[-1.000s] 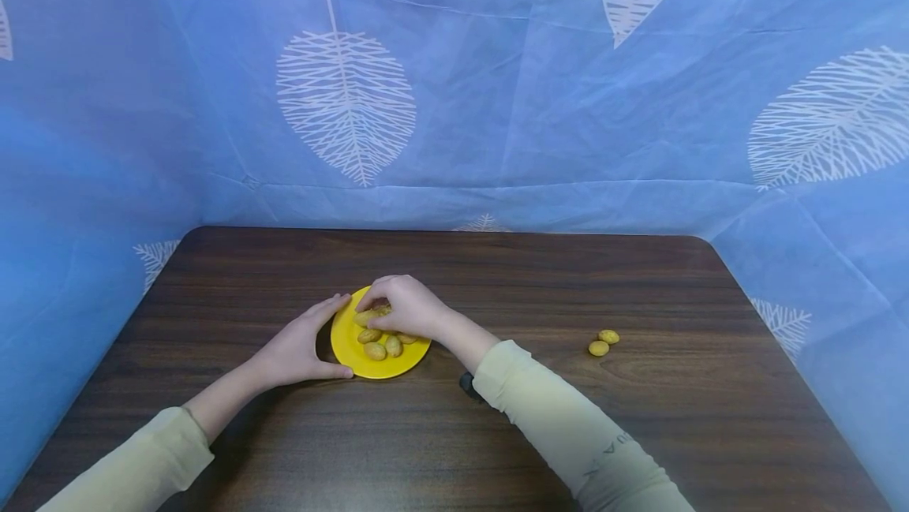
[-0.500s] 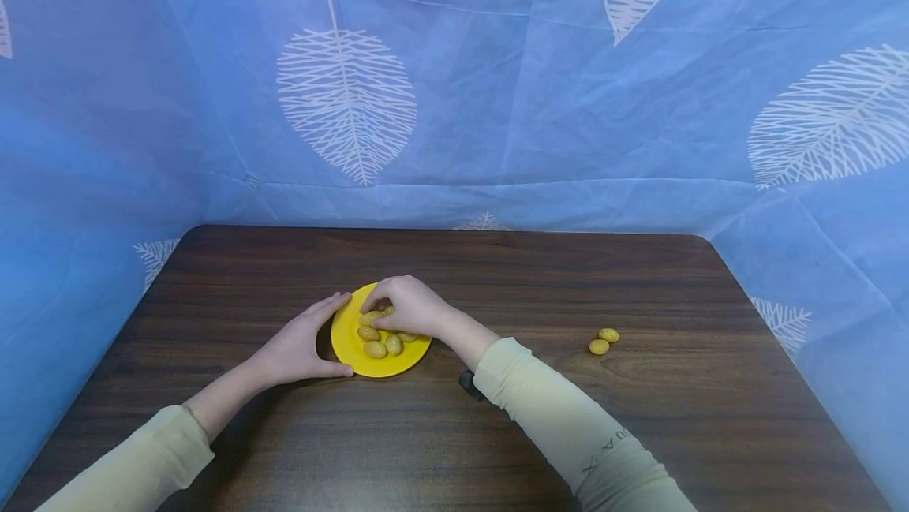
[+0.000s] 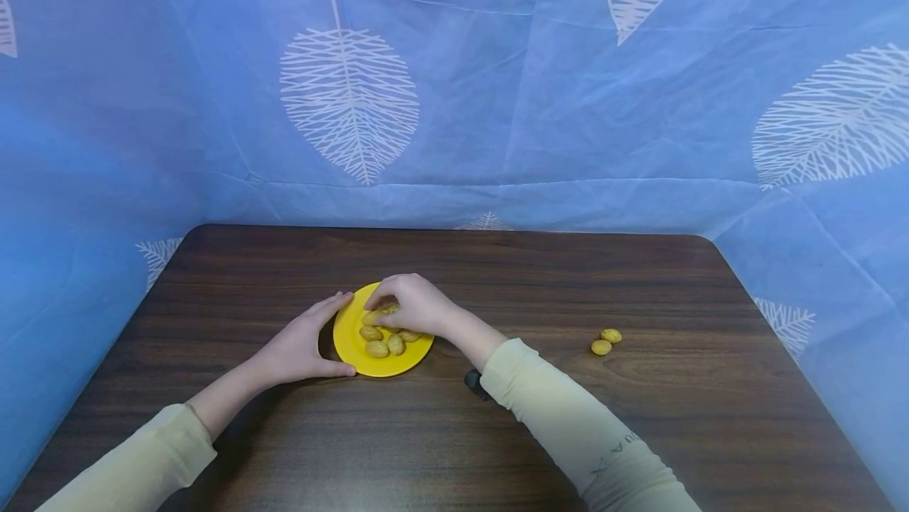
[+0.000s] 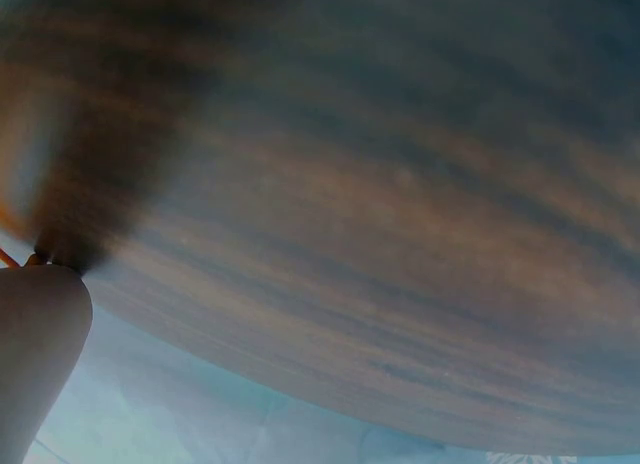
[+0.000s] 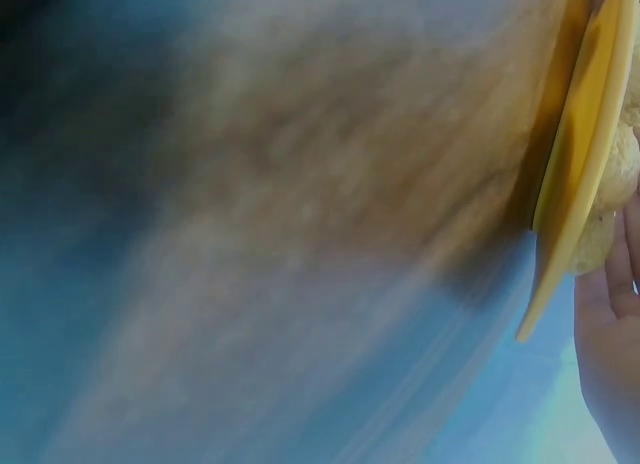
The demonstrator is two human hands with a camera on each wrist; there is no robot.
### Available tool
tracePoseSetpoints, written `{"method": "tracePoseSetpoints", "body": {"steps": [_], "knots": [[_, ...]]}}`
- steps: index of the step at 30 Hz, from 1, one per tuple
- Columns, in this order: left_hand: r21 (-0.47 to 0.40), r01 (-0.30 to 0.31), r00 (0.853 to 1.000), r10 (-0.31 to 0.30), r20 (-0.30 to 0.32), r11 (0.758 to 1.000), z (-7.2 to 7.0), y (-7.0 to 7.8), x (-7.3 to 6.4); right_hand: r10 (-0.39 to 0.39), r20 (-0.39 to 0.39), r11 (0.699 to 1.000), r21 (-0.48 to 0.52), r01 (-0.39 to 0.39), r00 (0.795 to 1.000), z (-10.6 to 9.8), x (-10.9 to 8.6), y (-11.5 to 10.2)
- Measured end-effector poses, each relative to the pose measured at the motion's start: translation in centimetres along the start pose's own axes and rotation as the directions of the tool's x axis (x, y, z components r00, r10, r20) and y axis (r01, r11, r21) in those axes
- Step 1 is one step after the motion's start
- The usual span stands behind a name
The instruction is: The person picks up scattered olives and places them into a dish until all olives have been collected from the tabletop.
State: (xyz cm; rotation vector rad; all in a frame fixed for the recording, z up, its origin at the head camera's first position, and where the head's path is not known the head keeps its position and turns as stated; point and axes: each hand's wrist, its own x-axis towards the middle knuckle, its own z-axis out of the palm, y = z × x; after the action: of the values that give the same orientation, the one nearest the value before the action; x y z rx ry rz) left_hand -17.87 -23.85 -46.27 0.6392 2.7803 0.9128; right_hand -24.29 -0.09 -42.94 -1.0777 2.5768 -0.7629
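Note:
A yellow plate (image 3: 419, 353) lies on the table left of centre and holds several small, oval, mottled yellow pieces (image 3: 376, 349), like fruit or nuts; their exact kind is unclear. My left hand (image 3: 301, 350) spreads thumb and fingers, nearly straight, against the plate's left rim. Above the plate, my right hand (image 3: 419, 305) bends its fingers and pinches one oval yellow piece (image 3: 371, 319) between thumb and fingertips. The right hand partly hides other pieces behind it. In the right wrist view the plate (image 5: 580, 164) appears edge-on, with pieces touching the fingers.
Two more oval yellow pieces (image 3: 600, 347) lie close together on the right part of the dark wooden table (image 3: 540, 275). A blue cloth (image 3: 483, 102) with white leaf prints hangs behind and beside the table. A small black device (image 3: 476, 384) sits at the right wrist.
The right hand has shifted very slightly to the right over the plate, with the pinched piece moving along. The left hand and the plate stay practically still.

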Motion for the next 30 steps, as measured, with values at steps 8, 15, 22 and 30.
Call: {"method": "tracePoseSetpoints", "body": {"steps": [8, 15, 22, 30], "knots": [[0.005, 0.004, 1.0, -0.004, 0.003, 1.0, 0.0, -0.1, 0.1, -0.002, -0.034, 1.0, 0.017, 0.003, 0.999, -0.4, -0.7, 0.3], [0.002, 0.011, 1.0, -0.011, 0.011, 1.0, 0.0, 0.0, 0.1, 0.004, -0.066, 0.999, 0.041, -0.001, 0.998, -1.0, -1.9, 0.3], [-0.001, 0.021, 1.0, -0.021, 0.015, 1.0, 0.1, -0.2, 0.2, -0.016, -0.113, 0.998, 0.054, 0.022, 0.993, -1.7, -3.3, 0.6], [0.0, 0.02, 1.0, -0.02, 0.014, 1.0, 0.1, -0.3, 0.2, -0.014, -0.166, 0.995, 0.099, 0.03, 0.986, -2.9, -5.5, 0.9]]}}
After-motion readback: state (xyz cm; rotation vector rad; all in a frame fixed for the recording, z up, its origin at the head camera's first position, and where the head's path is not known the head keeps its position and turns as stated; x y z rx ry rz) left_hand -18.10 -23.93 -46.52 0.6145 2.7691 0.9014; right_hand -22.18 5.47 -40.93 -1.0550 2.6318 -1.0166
